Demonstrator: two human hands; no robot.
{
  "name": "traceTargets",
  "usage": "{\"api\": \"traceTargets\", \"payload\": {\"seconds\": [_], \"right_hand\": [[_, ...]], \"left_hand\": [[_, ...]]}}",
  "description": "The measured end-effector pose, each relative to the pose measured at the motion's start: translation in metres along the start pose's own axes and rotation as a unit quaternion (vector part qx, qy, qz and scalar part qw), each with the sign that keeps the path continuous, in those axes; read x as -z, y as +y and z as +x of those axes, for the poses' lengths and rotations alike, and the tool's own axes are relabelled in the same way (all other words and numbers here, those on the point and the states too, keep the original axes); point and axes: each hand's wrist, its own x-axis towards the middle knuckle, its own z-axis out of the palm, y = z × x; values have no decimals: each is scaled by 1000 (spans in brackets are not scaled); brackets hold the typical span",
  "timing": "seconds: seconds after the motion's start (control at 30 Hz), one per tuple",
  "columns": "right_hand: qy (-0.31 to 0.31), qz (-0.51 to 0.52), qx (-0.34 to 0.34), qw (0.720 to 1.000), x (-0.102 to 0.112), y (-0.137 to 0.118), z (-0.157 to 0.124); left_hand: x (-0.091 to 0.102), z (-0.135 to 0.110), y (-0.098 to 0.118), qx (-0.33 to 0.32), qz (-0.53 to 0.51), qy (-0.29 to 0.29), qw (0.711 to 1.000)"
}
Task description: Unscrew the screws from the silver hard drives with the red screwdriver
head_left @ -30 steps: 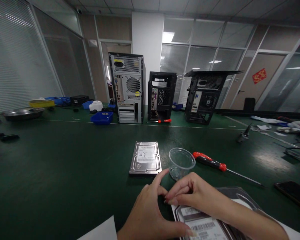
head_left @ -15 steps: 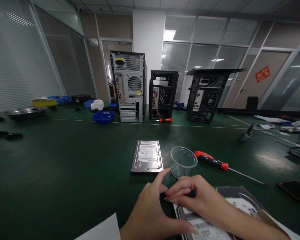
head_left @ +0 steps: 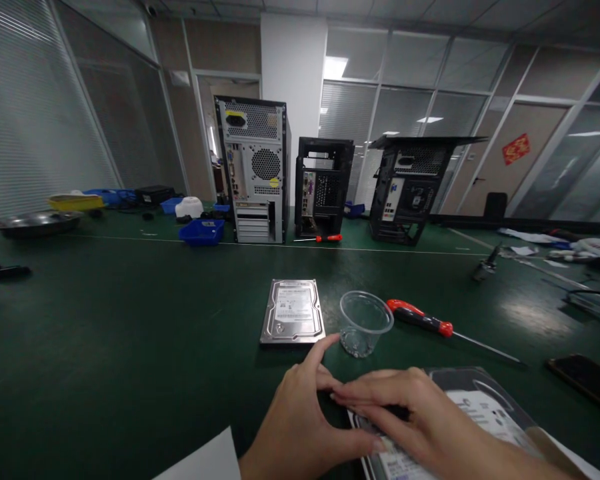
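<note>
In front of me lies a hard drive [head_left: 485, 410] with a white label, partly covered by my hands. My left hand [head_left: 300, 417] is braced at its left side, thumb on the label and index finger raised towards a clear plastic cup [head_left: 366, 313]. My right hand [head_left: 410, 407] reaches across the drive. Its fingers are pressed together at the far left corner, touching the left fingertips; whatever they pinch is hidden. Small metal bits, perhaps screws, lie in the cup's bottom. A second hard drive [head_left: 293, 312] lies flat beyond my left hand.
A red-and-black screwdriver [head_left: 420, 317] lies right of the cup, near a dark phone [head_left: 585, 380]. Computer cases [head_left: 257, 173] stand along the back, with a smaller screwdriver [head_left: 329, 238] before them. A blue tray [head_left: 201, 232] and a metal bowl [head_left: 37, 224] sit back left.
My right hand has flattened and lowered over the drive, its fingers closer to the left fingertips. The left hand stays nearly in place. The view has shifted slightly.
</note>
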Motion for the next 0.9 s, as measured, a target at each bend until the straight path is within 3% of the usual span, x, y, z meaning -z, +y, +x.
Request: {"api": "traceTargets", "payload": {"seconds": [0.17,0.37,0.53,0.77,0.9], "right_hand": [[-12,-86,67,994,2,-9,-5],[-77,-81,21,993,7,-16,-2],[-47,-33,22,998,7,-9,-2],[-25,-44,26,998,3,-4,-5],[39,-59,59,996,10,-9,-10]], "left_hand": [[0,-1,0,4,-15,2,1000],[4,-2,-1,12,-33,-19,999],[3,0,-2,-2,-25,-14,1000],[3,-1,0,-9,-47,-9,999],[4,-1,3,-1,-72,-17,997]]}}
